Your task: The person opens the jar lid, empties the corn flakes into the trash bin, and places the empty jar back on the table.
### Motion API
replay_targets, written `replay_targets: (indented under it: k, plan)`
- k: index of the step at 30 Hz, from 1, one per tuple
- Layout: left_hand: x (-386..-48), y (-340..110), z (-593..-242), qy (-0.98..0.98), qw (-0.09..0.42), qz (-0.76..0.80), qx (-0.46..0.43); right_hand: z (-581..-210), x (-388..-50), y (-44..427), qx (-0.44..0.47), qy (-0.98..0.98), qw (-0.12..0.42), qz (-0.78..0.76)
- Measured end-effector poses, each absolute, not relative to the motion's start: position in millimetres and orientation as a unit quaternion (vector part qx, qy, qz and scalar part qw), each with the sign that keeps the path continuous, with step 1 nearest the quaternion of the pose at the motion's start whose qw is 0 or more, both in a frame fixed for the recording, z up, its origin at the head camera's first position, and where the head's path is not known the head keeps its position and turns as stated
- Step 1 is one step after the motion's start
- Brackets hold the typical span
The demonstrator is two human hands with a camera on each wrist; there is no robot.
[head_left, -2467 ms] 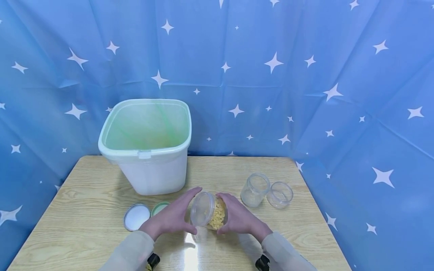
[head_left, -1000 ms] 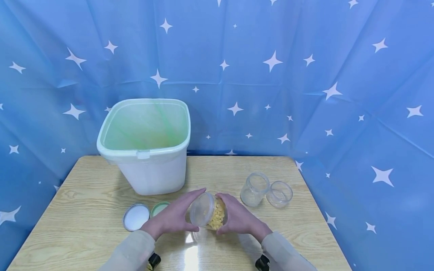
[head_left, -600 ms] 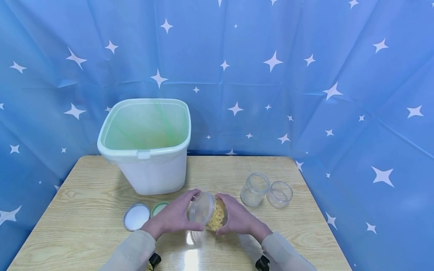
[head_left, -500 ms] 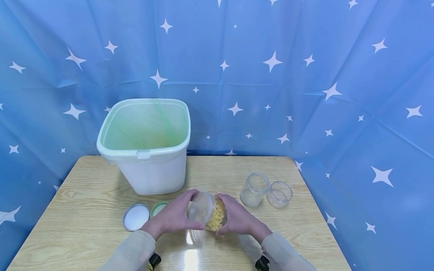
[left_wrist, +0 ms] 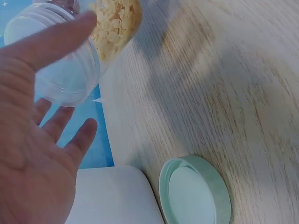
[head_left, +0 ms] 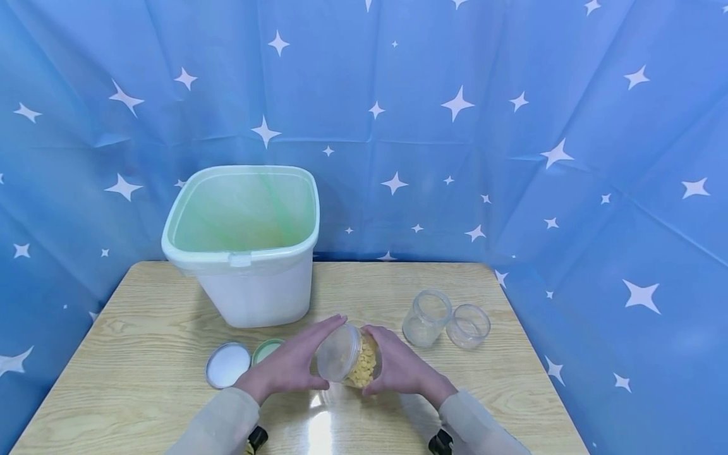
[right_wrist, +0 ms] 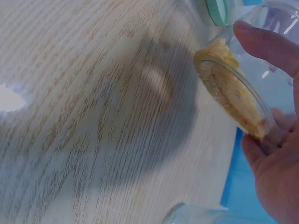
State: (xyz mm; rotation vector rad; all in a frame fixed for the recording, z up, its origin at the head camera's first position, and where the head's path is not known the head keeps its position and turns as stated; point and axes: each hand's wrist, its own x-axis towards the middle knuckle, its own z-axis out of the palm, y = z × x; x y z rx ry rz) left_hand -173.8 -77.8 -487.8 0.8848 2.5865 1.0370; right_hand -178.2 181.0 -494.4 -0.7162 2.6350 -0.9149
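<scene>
A clear jar (head_left: pixel 364 366) holding small pale-yellow flakes is tipped sideways above the table, with a clear round lid (head_left: pixel 337 354) on its left end. My right hand (head_left: pixel 405 365) grips the jar body; the thumb and fingers curve round it near the base in the right wrist view. Around the lid, my left hand (head_left: pixel 292 361) is spread wide, thumb on the near side and index finger on the far side. In the left wrist view its thumb (left_wrist: pixel 60 39) crosses in front of the lid, and the other fingers stand apart. Whether a fingertip touches the lid I cannot tell.
A white bin (head_left: pixel 256 291) with a pale green inside stands at the back left. Left of the hands lie a white round lid (head_left: pixel 229 365) and a green lid (head_left: pixel 267 349). An uncovered clear jar (head_left: pixel 423 325) and a low clear round piece (head_left: pixel 469 327) stand at right.
Half a second ago the left fingers were drawn in closer on the lid; now they have spread and moved back from it. The right hand and jar stay nearly still.
</scene>
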Motion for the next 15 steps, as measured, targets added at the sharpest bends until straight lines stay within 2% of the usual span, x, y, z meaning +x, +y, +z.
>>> replay_targets:
  k: [15]
  plan:
    - [-169.8,-71.9,-487.7,0.906,0.099,0.344,0.225,-494.5,-177.8,179.5,-0.253,0.907,0.121,-0.313]
